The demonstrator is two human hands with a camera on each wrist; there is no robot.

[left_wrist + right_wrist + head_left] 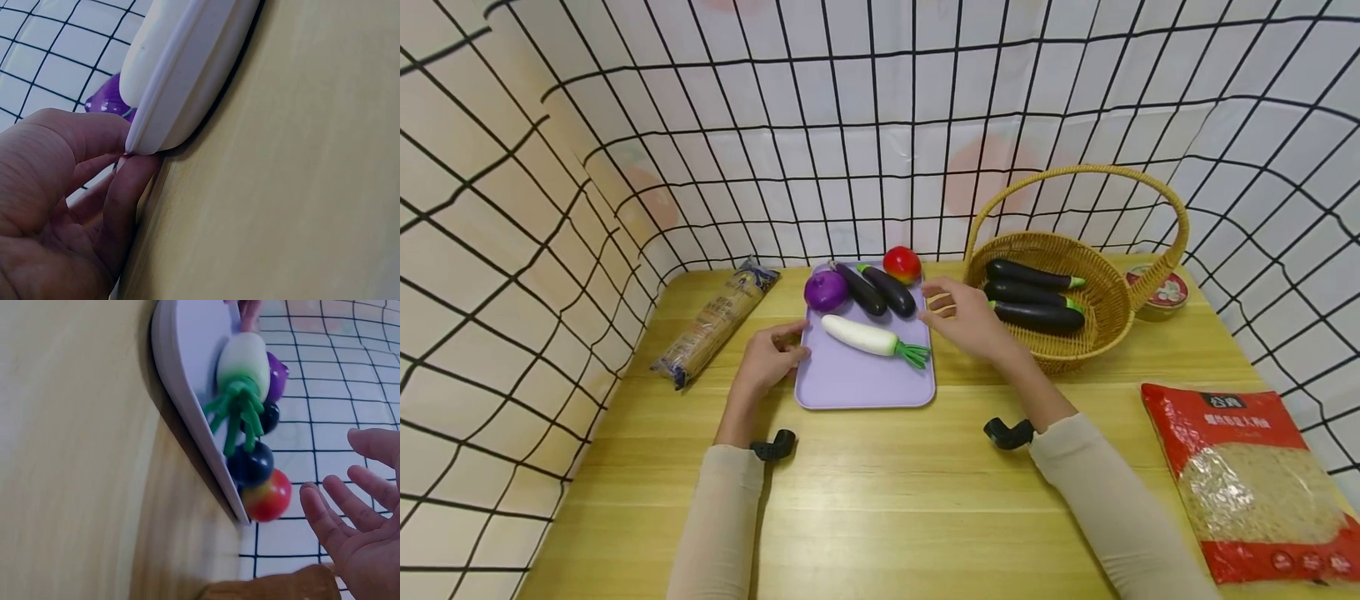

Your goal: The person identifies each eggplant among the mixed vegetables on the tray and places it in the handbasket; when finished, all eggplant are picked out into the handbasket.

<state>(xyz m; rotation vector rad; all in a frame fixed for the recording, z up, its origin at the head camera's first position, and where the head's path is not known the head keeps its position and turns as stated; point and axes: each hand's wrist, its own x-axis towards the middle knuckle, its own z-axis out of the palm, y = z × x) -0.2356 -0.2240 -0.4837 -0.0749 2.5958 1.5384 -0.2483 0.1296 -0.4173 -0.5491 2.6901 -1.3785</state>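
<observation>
A lilac tray [857,387] lies on the table, bearing a white radish [861,335] with green leaves, a purple onion [826,291], two eggplants [891,290] and a red, round fruit [902,264]. At the tray's left edge, my left hand [769,357] pinches the rim between thumb and fingers, as the left wrist view shows at close range. My right hand [966,317] hovers by the tray's right edge, between it and the basket. Its fingers [325,519] are spread and hold nothing in the right wrist view.
A handled wicker basket [1108,333] with several eggplants [1037,317] stands at the right. Behind it sits a round tin [1165,292]. A red food packet [1255,483] lies at the front right, a noodle packet [715,325] at the left. Grid-patterned cloth [865,158] surrounds the table.
</observation>
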